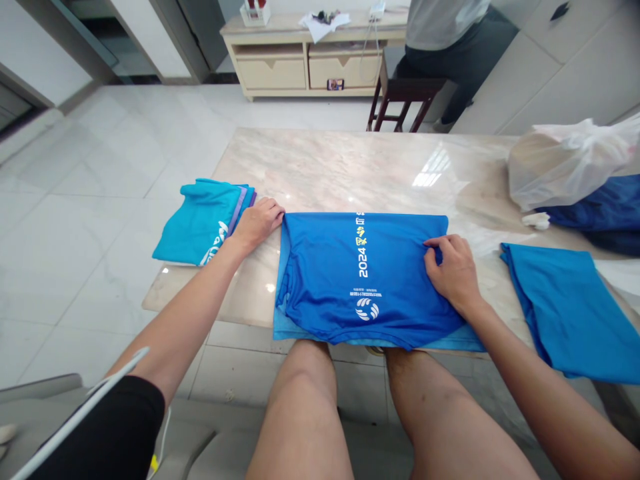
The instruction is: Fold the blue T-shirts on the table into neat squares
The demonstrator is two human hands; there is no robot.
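A blue T-shirt (320, 267) with white and yellow print lies folded in front of me at the table's near edge. A lighter blue layer (295, 331) shows beneath it along the left and front. My left hand (261, 221) is closed, with its fingertips pinching the far left corner of the T-shirt. On the T-shirt's right part, my right hand (454, 270) has thumb and forefinger curled together on the fabric, beside a small dark fold. Folded turquoise shirts (200, 217), stacked with purple edges showing, lie just left of my left hand.
The marble table (320, 163) spans the view. At its right are another folded blue garment (575, 307), a white plastic bag (560, 163) and dark blue cloth (605, 207). Beyond, a person (445, 33) is by a dark stool (407, 90), near a cream cabinet (273, 70).
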